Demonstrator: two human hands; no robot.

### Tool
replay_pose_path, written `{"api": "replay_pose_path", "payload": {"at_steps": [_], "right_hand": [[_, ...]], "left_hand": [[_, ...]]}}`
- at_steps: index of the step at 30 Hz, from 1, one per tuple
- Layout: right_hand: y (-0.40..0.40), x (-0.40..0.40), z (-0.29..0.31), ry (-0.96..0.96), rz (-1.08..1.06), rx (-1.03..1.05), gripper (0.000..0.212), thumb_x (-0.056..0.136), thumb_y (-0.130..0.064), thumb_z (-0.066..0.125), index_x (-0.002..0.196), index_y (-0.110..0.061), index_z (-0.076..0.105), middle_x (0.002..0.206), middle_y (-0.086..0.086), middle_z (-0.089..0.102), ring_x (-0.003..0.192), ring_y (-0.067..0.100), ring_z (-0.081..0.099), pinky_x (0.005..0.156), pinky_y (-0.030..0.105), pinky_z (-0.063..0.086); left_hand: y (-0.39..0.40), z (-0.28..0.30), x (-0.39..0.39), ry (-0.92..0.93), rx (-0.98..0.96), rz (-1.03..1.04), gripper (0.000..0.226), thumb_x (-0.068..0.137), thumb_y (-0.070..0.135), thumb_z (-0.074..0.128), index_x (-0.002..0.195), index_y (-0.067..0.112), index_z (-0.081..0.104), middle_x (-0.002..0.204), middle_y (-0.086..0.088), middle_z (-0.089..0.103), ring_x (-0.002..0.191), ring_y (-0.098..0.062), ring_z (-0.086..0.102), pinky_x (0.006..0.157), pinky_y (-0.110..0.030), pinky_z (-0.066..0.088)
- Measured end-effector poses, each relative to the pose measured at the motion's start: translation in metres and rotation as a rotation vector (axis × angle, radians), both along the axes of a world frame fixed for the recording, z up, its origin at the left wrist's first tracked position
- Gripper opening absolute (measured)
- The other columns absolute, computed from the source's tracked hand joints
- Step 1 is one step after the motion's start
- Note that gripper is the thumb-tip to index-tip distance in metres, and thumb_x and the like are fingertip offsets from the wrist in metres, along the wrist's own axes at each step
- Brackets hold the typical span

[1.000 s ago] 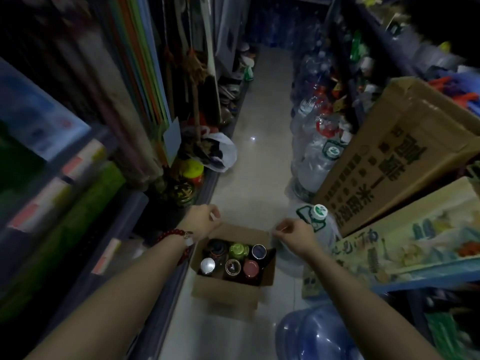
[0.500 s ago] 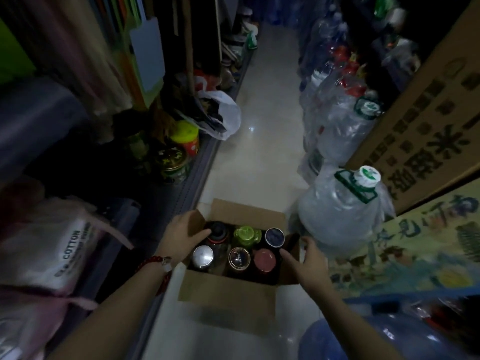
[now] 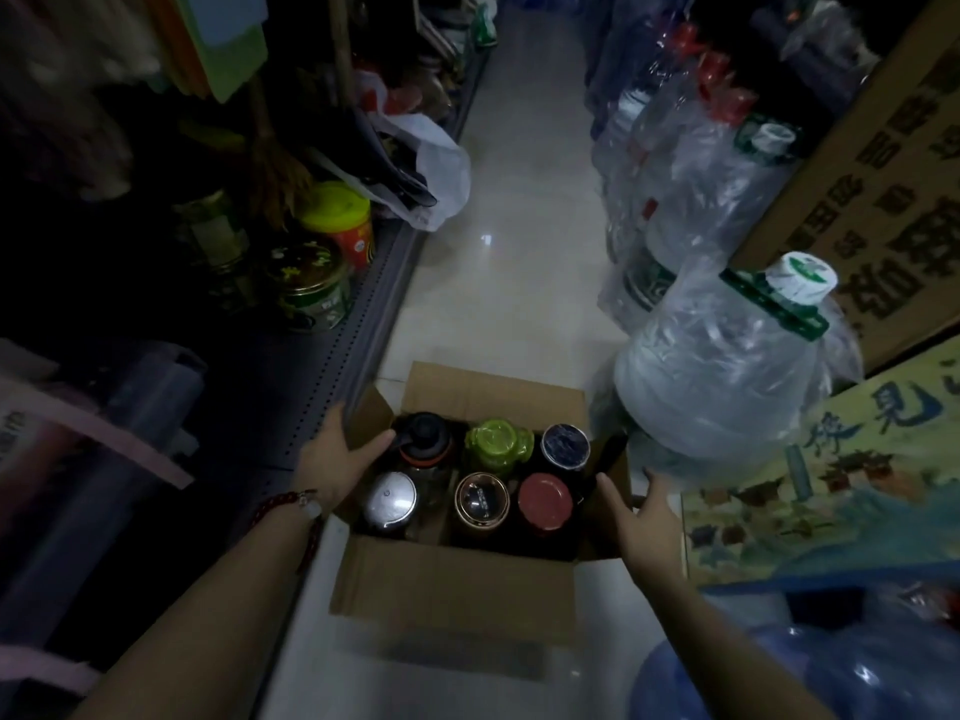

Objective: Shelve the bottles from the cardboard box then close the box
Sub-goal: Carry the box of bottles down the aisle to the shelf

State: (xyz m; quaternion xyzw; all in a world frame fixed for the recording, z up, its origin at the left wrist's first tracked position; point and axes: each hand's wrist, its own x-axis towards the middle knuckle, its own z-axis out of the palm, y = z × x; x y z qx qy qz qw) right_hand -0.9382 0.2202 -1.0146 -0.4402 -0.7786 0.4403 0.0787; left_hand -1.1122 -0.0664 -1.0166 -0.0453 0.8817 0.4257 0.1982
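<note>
Your two bare forearms reach forward and down to the open brown cardboard box (image 3: 457, 589), which stands on the pale tiled floor (image 3: 519, 241) of a dim, narrow aisle. Your left hand (image 3: 332, 462), with a dark red bead bracelet (image 3: 283, 504) at the wrist, rests on the left wall of the box; its fingers are nearly straight, and the thumb touches the black-capped bottle (image 3: 423, 439) in the far left corner of the box. Your right hand (image 3: 641, 514) is at the right wall of the box, with the thumb inside and the fingers outside; I cannot tell if it really grips the wall. Inside the box six bottles stand upright in two rows. In the row nearer to you are a silver metal-lidded bottle (image 3: 389, 498), a bottle with a copper-rimmed dark lid (image 3: 480, 498) and a red-lidded bottle (image 3: 545, 498). In the far row, beside the black-capped one, are a green-lidded bottle (image 3: 496, 444) and a bottle with a dark blue round lid (image 3: 565, 446). The box flaps are open. Just to the right of the box stands a large clear water jug wrapped in plastic film (image 3: 727, 376). To the left of the box runs a dark grey perforated metal shelf (image 3: 332, 350), and farther along it stand a round green tin (image 3: 309, 283) and a jar with a yellow lid (image 3: 340, 218).
</note>
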Motion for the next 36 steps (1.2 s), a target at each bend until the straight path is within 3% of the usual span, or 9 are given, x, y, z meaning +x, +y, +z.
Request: {"api": "replay_pose_path", "payload": {"at_steps": [3,8,13,18,23,26,29,33,36], "right_hand": [[0.006,-0.004,-0.011,0.033,0.013,0.005,0.06,0.084,-0.044,0.066,0.132,-0.016,0.045,0.099,0.008,0.063,0.084,0.02,0.057,0.075,0.034,0.048],[0.007,-0.01,-0.034,0.046,0.059,-0.011,0.056,0.078,-0.044,0.072,0.124,-0.017,0.052,0.1,0.0,0.061,0.095,0.023,0.061,0.082,0.037,0.051],[0.01,-0.01,-0.049,0.11,0.04,0.033,0.044,0.083,-0.032,0.071,0.121,-0.016,0.057,0.099,0.0,0.066,0.088,0.016,0.06,0.076,0.03,0.048],[0.016,-0.009,-0.052,0.134,0.004,0.099,0.026,0.088,-0.023,0.064,0.111,-0.011,0.065,0.098,0.006,0.071,0.084,0.018,0.062,0.072,0.028,0.046],[0.013,-0.009,-0.05,0.152,-0.005,0.139,0.019,0.092,-0.021,0.059,0.105,-0.009,0.067,0.09,0.007,0.07,0.084,0.025,0.064,0.068,0.032,0.046],[0.009,-0.006,-0.046,0.146,-0.009,0.138,0.017,0.092,-0.019,0.058,0.102,-0.01,0.067,0.087,0.004,0.069,0.081,0.023,0.064,0.066,0.03,0.042],[0.006,0.001,-0.033,0.107,-0.021,0.132,0.019,0.093,-0.022,0.057,0.104,-0.011,0.068,0.09,0.007,0.072,0.082,0.026,0.065,0.066,0.033,0.048],[0.004,0.016,0.006,0.031,-0.012,0.136,0.017,0.093,-0.022,0.056,0.101,-0.011,0.067,0.08,0.005,0.066,0.073,0.025,0.061,0.061,0.031,0.04],[0.002,0.028,0.044,0.026,-0.004,0.116,0.016,0.093,-0.02,0.057,0.096,-0.008,0.067,0.079,0.008,0.069,0.07,0.025,0.061,0.06,0.035,0.045]], "left_hand": [[0.007,-0.011,-0.001,0.019,-0.006,0.036,0.077,0.076,0.05,0.071,0.138,0.016,0.043,0.127,-0.012,0.061,0.118,-0.031,0.056,0.098,-0.036,0.046],[0.01,-0.026,-0.002,0.065,-0.058,0.016,0.057,0.077,0.052,0.068,0.122,0.018,0.06,0.109,-0.01,0.069,0.103,-0.029,0.062,0.087,-0.033,0.049],[0.009,-0.039,-0.007,0.114,-0.109,0.014,0.044,0.084,0.052,0.06,0.113,0.018,0.065,0.105,-0.012,0.07,0.102,-0.033,0.062,0.088,-0.037,0.049],[0.01,-0.045,-0.012,0.163,-0.172,0.079,0.047,0.095,0.047,0.042,0.104,0.008,0.068,0.103,-0.022,0.067,0.098,-0.041,0.06,0.088,-0.044,0.047],[0.014,-0.041,-0.007,0.191,-0.193,0.078,0.046,0.097,0.043,0.041,0.109,0.007,0.068,0.105,-0.025,0.066,0.099,-0.042,0.06,0.086,-0.044,0.045],[0.016,-0.032,0.0,0.193,-0.189,0.088,0.044,0.097,0.042,0.043,0.111,0.008,0.067,0.108,-0.024,0.066,0.102,-0.042,0.059,0.087,-0.043,0.045],[0.016,-0.013,0.011,0.183,-0.183,0.078,0.042,0.097,0.041,0.044,0.115,0.011,0.067,0.11,-0.024,0.067,0.104,-0.043,0.06,0.088,-0.043,0.046],[0.01,0.029,0.024,0.134,-0.191,0.069,0.041,0.097,0.04,0.044,0.112,0.011,0.068,0.109,-0.023,0.068,0.102,-0.041,0.061,0.086,-0.041,0.047],[0.007,0.069,0.037,0.088,-0.176,0.068,0.039,0.095,0.041,0.046,0.109,0.012,0.069,0.106,-0.02,0.069,0.1,-0.038,0.063,0.084,-0.038,0.046]]}}
